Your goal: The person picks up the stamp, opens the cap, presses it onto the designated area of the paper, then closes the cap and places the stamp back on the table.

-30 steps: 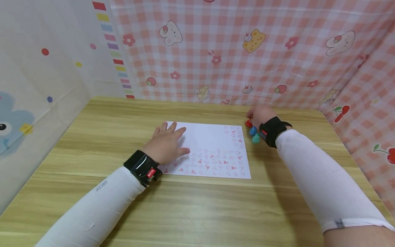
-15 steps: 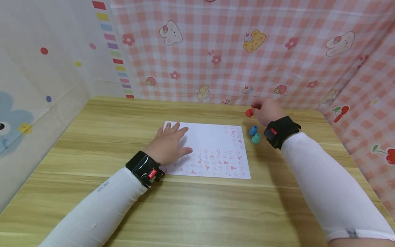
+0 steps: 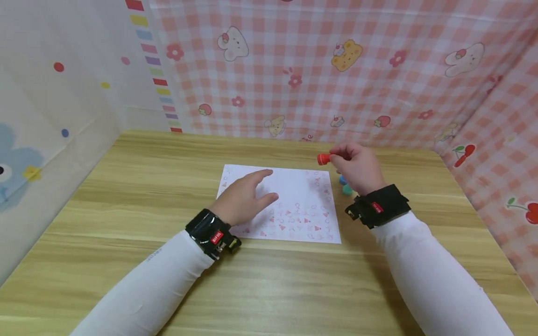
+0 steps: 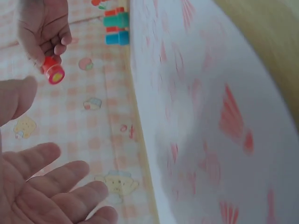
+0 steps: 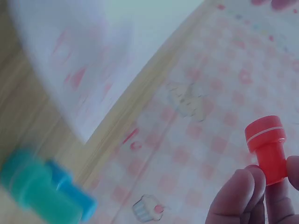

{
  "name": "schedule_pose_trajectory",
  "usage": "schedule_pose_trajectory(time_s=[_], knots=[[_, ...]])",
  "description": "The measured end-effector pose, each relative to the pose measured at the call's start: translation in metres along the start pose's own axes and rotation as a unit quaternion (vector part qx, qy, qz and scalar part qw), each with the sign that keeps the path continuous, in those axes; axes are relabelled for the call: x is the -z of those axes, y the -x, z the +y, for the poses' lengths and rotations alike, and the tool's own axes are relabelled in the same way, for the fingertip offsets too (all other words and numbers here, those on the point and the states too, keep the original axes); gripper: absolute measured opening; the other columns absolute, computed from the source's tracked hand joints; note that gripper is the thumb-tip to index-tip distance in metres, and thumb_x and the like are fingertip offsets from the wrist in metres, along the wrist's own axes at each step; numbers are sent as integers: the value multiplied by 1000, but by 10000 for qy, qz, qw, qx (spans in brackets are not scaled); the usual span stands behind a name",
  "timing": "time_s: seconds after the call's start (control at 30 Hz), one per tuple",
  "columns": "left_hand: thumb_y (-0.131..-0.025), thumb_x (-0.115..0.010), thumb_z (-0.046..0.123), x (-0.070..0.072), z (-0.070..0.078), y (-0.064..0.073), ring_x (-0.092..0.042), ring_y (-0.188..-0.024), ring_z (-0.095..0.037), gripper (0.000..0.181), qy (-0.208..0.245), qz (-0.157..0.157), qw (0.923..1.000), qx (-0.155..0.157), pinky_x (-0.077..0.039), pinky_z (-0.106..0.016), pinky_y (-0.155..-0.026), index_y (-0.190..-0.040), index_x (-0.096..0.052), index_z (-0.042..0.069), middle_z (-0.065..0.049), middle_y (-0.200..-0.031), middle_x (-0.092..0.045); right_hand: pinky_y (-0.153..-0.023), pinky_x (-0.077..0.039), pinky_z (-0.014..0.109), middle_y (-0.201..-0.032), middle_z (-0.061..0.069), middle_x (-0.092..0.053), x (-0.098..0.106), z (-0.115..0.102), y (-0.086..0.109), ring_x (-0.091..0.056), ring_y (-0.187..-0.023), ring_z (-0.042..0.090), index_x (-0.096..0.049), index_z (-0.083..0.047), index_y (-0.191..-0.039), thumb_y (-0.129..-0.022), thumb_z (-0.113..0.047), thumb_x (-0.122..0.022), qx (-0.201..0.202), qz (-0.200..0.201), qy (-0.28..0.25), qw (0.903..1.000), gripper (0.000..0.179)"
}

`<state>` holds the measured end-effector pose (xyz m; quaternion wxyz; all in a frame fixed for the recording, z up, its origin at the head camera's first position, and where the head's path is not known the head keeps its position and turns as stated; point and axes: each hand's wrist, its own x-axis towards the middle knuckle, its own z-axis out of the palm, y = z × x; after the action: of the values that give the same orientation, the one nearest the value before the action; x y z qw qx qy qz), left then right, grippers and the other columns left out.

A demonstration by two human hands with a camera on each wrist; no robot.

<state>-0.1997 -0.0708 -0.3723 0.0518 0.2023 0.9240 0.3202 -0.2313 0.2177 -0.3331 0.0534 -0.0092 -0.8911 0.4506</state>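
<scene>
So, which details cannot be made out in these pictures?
Head view: part of the paper, hidden by the left hand.
Right wrist view: blue stamp, partly behind the green stamp; both blurred.
Left wrist view: any end design of the red stamp, too small.
Left wrist view: part of the left hand, cut by the edge.

The table (image 3: 277,284) has brown wood lines. White paper (image 3: 290,186) with red prints lies on it. Just right of the paper, a green stamp (image 3: 347,190) and blue stamp (image 3: 343,179), partly hidden, seem to stand.
</scene>
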Motion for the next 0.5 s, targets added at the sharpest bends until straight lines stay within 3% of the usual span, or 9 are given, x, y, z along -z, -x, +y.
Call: schedule_pose_trajectory(time_s=[0.2, 0.37, 0.5], knots=[[-105, -63, 41, -8, 4, 0, -50, -148, -26, 64, 923, 340, 9951, -65, -41, -46, -123, -159, -45, 12, -8, -159, -54, -75, -59, 24, -114, 16, -72, -15, -5, 12, -67, -90, 26, -71, -2, -122, -103, -19, -64, -76, -64, -879, 9961, 26], [-106, -63, 32, -15, 5, -2, -53, -146, -25, 60, 1813, 477, 9822, -151, -43, -41, -121, -158, -45, 9, -10, -156, -56, -79, -59, 21, -116, 16, -70, -25, -5, 17, -65, -94, 24, -69, -1, -125, -105, -19, -63, -272, -159, -1239, 9918, 28], [-105, -65, 25, -20, 6, -4, -57, -142, -27, 59, 2235, 476, 9734, -164, -46, -40, -118, -157, -45, 8, -13, -154, -57, -80, -59, 23, -114, 15, -70, -34, -6, 19, -65, -94, 26, -70, -1, -125, -104, -18, -64, -409, -184, -1451, 9884, 27]])
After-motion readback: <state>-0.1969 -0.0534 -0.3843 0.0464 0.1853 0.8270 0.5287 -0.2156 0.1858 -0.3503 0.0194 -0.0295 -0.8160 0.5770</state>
